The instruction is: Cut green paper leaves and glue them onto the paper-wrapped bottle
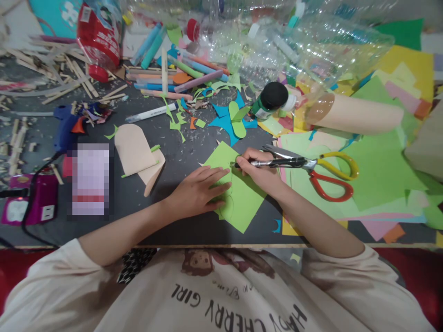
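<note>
Shirt (221,295) sat nearest us, its lettering upside down and its lower part cut off by the frame. Past it, on the dark table (187,147), we had the green sheet (247,198), set askew between our hands. Left hand (197,191) lay palm down on its left part, fingers spread, covering that edge. Faint curved lines showed near those fingertips; we couldn't trace them fully. Right hand (258,170) was closed around a pen (277,163), tip end low over the sheet; we couldn't tell if it touched. Hands were apart, a narrow strip of sheet between them.

Scissors (314,177) lay just right of that hand, yellow and red loops, blades partly behind the pen. Under them we saw paper sheets (374,210), count unclear. To our left: a pixelated block (90,177), contents unreadable, and beige cut-outs (133,147).

Farther out, we saw a blue glue gun (64,127), its nose lost among scraps, then a blue paper star (221,110) partly under a light green piece (237,120). Farthest, clear plastic bottles (277,50) overlapped under glare, top ones cropped; we couldn't separate them.
</note>
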Action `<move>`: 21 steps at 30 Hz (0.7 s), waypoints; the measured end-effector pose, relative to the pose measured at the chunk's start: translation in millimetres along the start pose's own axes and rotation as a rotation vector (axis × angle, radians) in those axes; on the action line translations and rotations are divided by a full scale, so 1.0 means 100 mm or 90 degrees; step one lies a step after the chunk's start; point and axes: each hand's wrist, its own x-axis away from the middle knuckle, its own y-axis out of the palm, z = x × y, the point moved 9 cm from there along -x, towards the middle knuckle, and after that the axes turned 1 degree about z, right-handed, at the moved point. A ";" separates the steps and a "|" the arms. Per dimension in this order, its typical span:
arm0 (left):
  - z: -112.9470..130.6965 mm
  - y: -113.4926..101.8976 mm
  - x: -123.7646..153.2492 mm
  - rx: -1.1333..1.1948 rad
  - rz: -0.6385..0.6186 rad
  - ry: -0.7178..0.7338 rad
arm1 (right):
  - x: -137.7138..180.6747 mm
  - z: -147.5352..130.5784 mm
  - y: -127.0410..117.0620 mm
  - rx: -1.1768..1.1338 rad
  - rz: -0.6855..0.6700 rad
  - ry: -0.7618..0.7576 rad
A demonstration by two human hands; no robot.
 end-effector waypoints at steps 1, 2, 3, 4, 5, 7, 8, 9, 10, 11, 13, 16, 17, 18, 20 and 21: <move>0.00 -0.01 0.00 -0.002 0.002 -0.002 | 0.00 0.00 0.00 -0.003 -0.002 -0.002; 0.00 -0.01 0.00 -0.004 0.003 -0.004 | 0.00 -0.01 0.00 -0.004 -0.003 -0.005; 0.00 -0.01 0.00 -0.005 0.006 -0.004 | 0.00 -0.01 0.00 -0.004 -0.002 -0.009; 0.00 -0.02 0.00 -0.006 0.009 -0.004 | 0.00 -0.02 0.00 -0.003 -0.002 -0.012; 0.00 -0.02 0.00 -0.006 0.015 -0.001 | 0.00 -0.01 0.00 -0.001 0.001 -0.012; 0.01 -0.04 0.00 -0.004 0.035 0.010 | 0.00 0.00 -0.01 0.000 0.006 -0.005; 0.01 -0.05 0.00 -0.003 0.048 0.016 | 0.00 0.01 -0.01 0.000 0.007 0.000; 0.02 -0.06 0.00 -0.002 0.062 0.022 | -0.01 0.01 -0.01 0.001 0.007 0.003; 0.02 -0.07 0.00 -0.002 0.072 0.027 | -0.01 0.01 -0.01 0.001 0.006 0.003; 0.03 -0.07 0.00 -0.003 0.078 0.030 | -0.01 0.00 -0.01 0.000 0.005 0.000; 0.03 -0.08 0.00 -0.004 0.080 0.030 | 0.00 -0.02 -0.01 -0.004 0.005 -0.011; 0.03 -0.09 -0.01 -0.003 0.092 0.033 | 0.00 -0.03 0.01 -0.023 -0.004 -0.014; 0.04 -0.10 0.00 -0.002 0.099 0.036 | 0.00 -0.02 0.02 -0.029 -0.006 -0.009; 0.04 -0.10 0.00 0.000 0.102 0.037 | 0.00 -0.02 0.02 -0.032 -0.007 -0.004; 0.03 -0.09 0.00 0.002 0.097 0.034 | -0.01 0.00 0.01 -0.026 0.000 0.004; 0.03 -0.09 0.00 0.004 0.093 0.032 | -0.01 0.00 0.00 -0.020 0.005 0.004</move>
